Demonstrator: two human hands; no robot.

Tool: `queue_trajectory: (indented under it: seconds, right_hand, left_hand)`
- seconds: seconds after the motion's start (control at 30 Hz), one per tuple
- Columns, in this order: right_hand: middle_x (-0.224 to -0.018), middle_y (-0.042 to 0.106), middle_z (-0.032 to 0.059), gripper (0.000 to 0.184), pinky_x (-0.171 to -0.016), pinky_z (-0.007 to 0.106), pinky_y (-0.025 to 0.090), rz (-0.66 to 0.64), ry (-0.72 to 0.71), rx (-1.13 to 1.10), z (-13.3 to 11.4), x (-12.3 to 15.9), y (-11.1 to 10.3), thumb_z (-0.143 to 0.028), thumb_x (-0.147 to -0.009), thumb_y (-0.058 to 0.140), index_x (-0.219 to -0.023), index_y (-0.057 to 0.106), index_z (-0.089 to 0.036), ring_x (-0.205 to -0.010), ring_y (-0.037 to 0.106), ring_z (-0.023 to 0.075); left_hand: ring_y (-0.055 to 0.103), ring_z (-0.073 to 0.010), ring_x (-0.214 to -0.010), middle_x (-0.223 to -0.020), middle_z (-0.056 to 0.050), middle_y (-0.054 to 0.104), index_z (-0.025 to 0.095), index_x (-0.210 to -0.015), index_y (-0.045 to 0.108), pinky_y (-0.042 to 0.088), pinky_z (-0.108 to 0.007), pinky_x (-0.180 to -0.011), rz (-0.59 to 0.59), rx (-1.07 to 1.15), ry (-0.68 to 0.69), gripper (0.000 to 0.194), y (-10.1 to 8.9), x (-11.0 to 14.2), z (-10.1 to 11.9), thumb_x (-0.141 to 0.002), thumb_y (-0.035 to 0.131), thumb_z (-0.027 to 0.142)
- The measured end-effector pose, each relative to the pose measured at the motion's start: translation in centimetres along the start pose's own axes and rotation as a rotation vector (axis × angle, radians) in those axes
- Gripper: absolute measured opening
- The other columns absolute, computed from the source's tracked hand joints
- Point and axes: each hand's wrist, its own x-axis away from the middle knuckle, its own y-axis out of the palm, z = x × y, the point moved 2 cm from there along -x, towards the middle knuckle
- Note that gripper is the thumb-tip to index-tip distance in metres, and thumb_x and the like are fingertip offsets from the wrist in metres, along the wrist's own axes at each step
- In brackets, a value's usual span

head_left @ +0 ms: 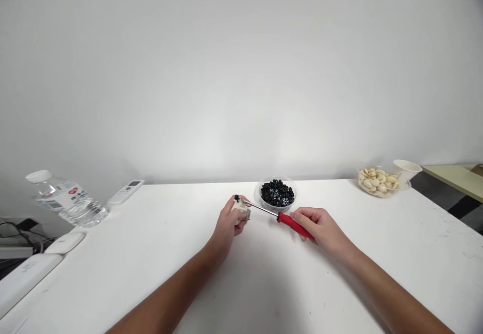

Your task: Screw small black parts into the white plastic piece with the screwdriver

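The left hand (228, 226) is closed around a small off-white object (239, 211), which has a black piece (236, 198) at its upper end; the fingers hide much of it, and its exact kind cannot be determined. The object sits near the middle of the white tabletop (377, 278). The right hand (320, 231) is closed around a steel screwdriver with a red plastic handle (295, 225), its shaft angled toward the object, with the tip appearing to meet the object's upper end. Just beyond the hands stands a clear round plastic bowl (261, 193) of small black pieces (277, 193). Far right, a clear bowl of pale curved pieces (378, 182) stands beside a tilted white paper cup (406, 170). Far left, a clear plastic water bottle (66, 198) lies on its side near a white remote control (126, 191) and a white computer mouse (64, 242)
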Motion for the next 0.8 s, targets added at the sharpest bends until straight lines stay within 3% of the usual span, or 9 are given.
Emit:
queue_trajectory:
  seconds: [0.8]
  right_hand:
    - [-0.064,0.058,0.0,0.046,-0.059,0.028,0.028,0.008,-0.019,0.045,0.51,-0.19,-0.23,-0.056,-0.098,0.06,-0.075,0.065,-0.016,-0.061,0.045,0.0133]
  left_hand:
    - [0.027,-0.0097,-0.059,-0.069,0.005,0.037,0.02,-0.103,0.056,0.016,-0.024,-0.053,-0.025,-0.056,-0.004,0.026,-0.01,-0.01,0.2,-0.077,0.053,0.022]
